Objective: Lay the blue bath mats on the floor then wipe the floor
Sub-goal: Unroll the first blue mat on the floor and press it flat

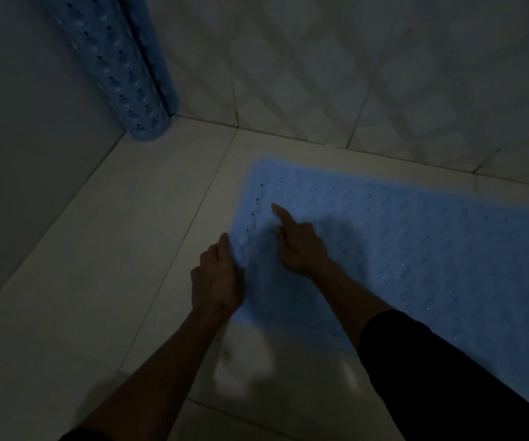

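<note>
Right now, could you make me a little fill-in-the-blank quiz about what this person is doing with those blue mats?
1. The flat mat lies on the tiled ____.
2. A second mat stands ____ up in the corner.
3. The left hand is at the flat mat's ____.
4. The right hand rests on the mat with one ____ stretched out.

Missing words: floor; rolled; edge; finger

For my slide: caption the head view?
Both hands flatten a blue bath mat on tiled floor.
</note>
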`<action>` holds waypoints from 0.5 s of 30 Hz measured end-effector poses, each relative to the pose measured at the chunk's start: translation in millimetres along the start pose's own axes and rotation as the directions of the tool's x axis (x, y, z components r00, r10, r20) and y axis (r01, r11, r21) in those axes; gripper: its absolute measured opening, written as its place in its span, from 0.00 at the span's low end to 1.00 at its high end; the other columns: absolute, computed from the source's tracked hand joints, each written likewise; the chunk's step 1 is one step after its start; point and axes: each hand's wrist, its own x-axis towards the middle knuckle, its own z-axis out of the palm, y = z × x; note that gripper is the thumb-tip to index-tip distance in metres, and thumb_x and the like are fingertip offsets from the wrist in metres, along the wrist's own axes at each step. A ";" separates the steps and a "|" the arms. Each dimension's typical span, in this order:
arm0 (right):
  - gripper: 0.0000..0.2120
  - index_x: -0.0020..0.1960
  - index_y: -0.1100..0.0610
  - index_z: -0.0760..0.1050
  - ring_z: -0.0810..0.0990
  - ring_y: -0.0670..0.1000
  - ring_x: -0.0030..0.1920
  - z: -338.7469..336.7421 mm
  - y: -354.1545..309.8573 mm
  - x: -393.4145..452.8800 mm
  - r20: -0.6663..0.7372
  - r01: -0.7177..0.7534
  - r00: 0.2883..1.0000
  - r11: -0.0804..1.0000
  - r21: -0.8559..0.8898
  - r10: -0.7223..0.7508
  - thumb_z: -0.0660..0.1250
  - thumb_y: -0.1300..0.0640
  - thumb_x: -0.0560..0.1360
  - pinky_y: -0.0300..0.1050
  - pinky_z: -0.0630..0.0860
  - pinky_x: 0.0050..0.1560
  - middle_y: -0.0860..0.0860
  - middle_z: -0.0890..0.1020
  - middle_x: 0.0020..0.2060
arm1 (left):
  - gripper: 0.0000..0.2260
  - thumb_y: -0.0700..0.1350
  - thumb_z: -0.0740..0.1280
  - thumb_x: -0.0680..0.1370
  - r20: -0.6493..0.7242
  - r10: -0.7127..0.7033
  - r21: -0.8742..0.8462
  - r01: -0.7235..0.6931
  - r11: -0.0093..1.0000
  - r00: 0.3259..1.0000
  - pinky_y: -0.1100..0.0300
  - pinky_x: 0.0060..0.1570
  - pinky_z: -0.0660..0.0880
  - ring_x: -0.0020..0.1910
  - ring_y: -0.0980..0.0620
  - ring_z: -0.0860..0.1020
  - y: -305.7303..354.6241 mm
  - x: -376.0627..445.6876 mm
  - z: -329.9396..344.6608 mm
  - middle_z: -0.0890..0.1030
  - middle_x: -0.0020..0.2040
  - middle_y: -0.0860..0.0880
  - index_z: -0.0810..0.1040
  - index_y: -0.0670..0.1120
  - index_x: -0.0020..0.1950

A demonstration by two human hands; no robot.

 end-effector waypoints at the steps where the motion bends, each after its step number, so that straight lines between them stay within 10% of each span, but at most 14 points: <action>1: 0.25 0.79 0.45 0.54 0.70 0.66 0.66 -1.0 1.3 -0.2 0.018 -0.009 1.000 1.000 -0.028 0.010 0.52 0.48 0.83 0.64 0.71 0.63 0.62 0.75 0.65 | 0.35 0.50 0.66 0.78 -0.005 -0.013 0.017 0.013 1.000 1.000 0.41 0.63 0.71 0.69 0.40 0.67 -1.7 1.1 -0.9 0.66 0.73 0.42 0.53 0.47 0.82; 7: 0.21 0.75 0.52 0.64 0.67 0.62 0.70 -1.8 5.7 -2.3 0.063 0.020 0.998 0.995 -0.095 -0.014 0.55 0.55 0.83 0.61 0.68 0.67 0.56 0.73 0.70 | 0.35 0.48 0.63 0.79 0.209 0.091 0.285 -0.150 0.947 0.974 0.36 0.76 0.52 0.81 0.42 0.44 0.6 13.4 4.6 0.46 0.83 0.47 0.50 0.53 0.83; 12: 0.24 0.72 0.55 0.69 0.70 0.60 0.68 -14.7 21.7 3.4 -0.063 -0.009 0.998 1.000 0.000 0.009 0.56 0.54 0.77 0.57 0.68 0.68 0.57 0.74 0.67 | 0.25 0.56 0.51 0.77 0.045 0.188 0.323 -0.192 0.927 0.981 0.37 0.64 0.65 0.68 0.38 0.68 18.3 22.1 9.7 0.72 0.66 0.42 0.74 0.45 0.66; 15: 0.21 0.73 0.56 0.69 0.66 0.59 0.70 -33.9 38.6 12.7 -0.222 -0.061 0.974 0.997 -0.043 0.050 0.60 0.55 0.80 0.58 0.66 0.69 0.57 0.71 0.70 | 0.24 0.55 0.54 0.81 -0.038 0.249 0.278 -0.229 0.933 0.968 0.33 0.68 0.63 0.72 0.37 0.67 30.9 44.0 18.5 0.70 0.72 0.40 0.72 0.43 0.70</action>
